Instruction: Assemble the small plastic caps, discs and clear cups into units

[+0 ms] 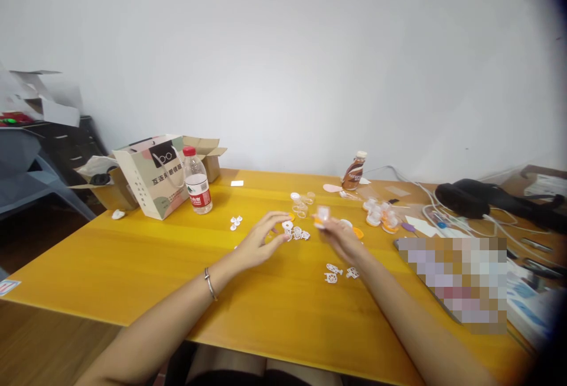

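head view: right hand (344, 239) pinches a clear-topped piece (323, 215), best lightly; left hand (257, 241), loosely spread, has white openwork pieces (297, 233) at three o'clock.

A red-capped water bottle (199, 192) stands beside a printed paper bag (148, 188).

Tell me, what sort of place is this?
Probably an office or workroom, though I can't be sure which: a wooden-look table stands by a plain wall with small white pieces scattered on it, and a dark drawer cabinet sits to the left.
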A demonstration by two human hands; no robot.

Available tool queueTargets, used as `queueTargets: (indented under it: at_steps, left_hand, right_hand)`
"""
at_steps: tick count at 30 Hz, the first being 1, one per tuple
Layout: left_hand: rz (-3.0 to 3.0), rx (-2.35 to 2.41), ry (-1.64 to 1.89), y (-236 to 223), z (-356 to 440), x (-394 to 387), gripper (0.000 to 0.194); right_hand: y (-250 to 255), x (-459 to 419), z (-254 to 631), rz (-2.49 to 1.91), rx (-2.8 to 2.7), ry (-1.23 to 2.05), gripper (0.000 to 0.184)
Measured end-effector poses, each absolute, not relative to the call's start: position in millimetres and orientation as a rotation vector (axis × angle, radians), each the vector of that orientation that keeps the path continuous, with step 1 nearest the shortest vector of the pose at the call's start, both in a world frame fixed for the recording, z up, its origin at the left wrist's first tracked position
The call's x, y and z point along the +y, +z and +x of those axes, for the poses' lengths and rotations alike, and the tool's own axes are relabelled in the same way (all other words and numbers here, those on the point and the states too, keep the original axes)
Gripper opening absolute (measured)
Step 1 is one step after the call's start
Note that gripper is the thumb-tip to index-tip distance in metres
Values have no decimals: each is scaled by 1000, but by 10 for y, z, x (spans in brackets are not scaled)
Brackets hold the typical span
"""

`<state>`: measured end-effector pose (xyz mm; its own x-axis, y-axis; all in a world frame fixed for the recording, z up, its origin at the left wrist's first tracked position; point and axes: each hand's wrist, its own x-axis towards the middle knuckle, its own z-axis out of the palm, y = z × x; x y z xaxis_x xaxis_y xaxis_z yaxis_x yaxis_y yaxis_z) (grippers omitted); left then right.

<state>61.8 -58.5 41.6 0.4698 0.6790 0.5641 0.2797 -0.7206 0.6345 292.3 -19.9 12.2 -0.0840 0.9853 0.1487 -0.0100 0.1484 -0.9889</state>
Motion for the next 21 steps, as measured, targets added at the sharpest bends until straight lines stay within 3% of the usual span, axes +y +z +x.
queueTargets:
  at_steps: [6, 10, 16, 21]
  left_hand:
    - [2351, 972, 1201, 299, 518, -405, 29]
    - [2383, 1175, 1273, 262, 404, -252, 25]
    - [2370, 1456, 1236, 199, 128, 35, 23]
    - [2472, 1700, 642, 131, -80, 177, 23]
  right_hand:
    - [138, 96, 3641, -1485, -1252, 403, 34]
    - [38, 109, 3932, -1915, -1367, 80, 30]
    - [-57, 153, 4118, -2099, -1459, -12, 35]
    - [-96, 208, 4165, -2217, -1453, 60, 42]
